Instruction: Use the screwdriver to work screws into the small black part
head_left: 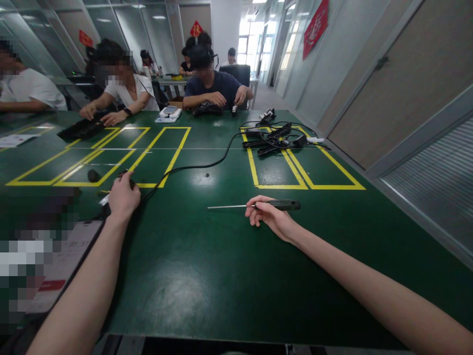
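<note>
My right hand (271, 214) is closed around a screwdriver (286, 204), fingers near where the dark handle meets the shaft. Its thin metal shaft points left, just over the green table (177, 246). On the left, my left hand (124, 195) reaches forward with its fingers curled over something dark, mostly hidden by the hand. A black cable (199, 166) runs from beside that hand across to the right. Close to its left lies a small dark round object (93, 175).
A tangle of black cables and plugs (275, 140) lies at the back right, over yellow tape outlines (281, 187). Papers (74, 251) are at the left edge. Across the table sit several people; one person's hands (107, 117) hold a black tray-like part (79, 129).
</note>
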`<state>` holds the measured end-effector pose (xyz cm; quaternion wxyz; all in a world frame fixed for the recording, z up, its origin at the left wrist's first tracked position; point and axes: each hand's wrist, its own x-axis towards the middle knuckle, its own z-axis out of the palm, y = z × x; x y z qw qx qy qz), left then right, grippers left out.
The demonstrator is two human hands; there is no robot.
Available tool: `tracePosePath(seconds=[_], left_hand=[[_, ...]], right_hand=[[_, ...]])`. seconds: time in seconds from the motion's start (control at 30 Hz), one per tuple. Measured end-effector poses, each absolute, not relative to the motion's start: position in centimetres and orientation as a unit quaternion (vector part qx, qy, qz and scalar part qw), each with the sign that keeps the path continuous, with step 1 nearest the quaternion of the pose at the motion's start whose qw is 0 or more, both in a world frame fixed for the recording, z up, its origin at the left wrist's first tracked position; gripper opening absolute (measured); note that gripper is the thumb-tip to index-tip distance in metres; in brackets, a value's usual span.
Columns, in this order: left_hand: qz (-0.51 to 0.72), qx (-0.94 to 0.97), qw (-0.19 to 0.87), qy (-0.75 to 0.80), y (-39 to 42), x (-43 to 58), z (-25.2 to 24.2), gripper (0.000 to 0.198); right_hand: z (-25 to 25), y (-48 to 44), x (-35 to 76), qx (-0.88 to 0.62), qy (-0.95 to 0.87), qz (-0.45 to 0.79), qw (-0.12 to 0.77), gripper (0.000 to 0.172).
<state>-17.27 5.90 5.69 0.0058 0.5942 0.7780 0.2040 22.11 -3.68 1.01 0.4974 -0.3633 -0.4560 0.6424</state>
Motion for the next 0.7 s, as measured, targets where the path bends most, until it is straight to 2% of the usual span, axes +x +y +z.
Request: tracePosePath(seconds=[0.1,0.23,0.33,0.5,0.63,0.7], left_hand=[[0.21,0.587,-0.008,0.782,5.8,-16.8,6.3,0.056],[0.28,0.64,-0.029,0.715,5.8,-15.5,6.3,0.063],[0.352,0.698,0.048,0.622,5.7,-13.5,5.0,0.074],[0.367,0.774,0.23,0.461,3.5,-8.7,2.1,0.088],[0.323,0.797,0.284,0.423,1.3,-6.2,0.7,0.094],[0.307,0.804,0.284,0.422,0.7,-5.6,0.5,0.09]], right_hand=[[1.0,-3.5,22.4,-0.352,-0.465,0.649,0.489,0.03],[0.6,-3.4,22.7,-0.348,-0.473,0.648,0.485,0.026],[0.4,-3.4,22.7,-0.351,-0.475,0.646,0.484,0.024],[0.5,-3.6,23.0,-0.358,-0.473,0.638,0.49,0.023],[1.1,-3.7,23.8,-0.373,-0.477,0.619,0.5,0.027],[1.5,-3.6,24.2,-0.377,-0.483,0.603,0.511,0.033]])
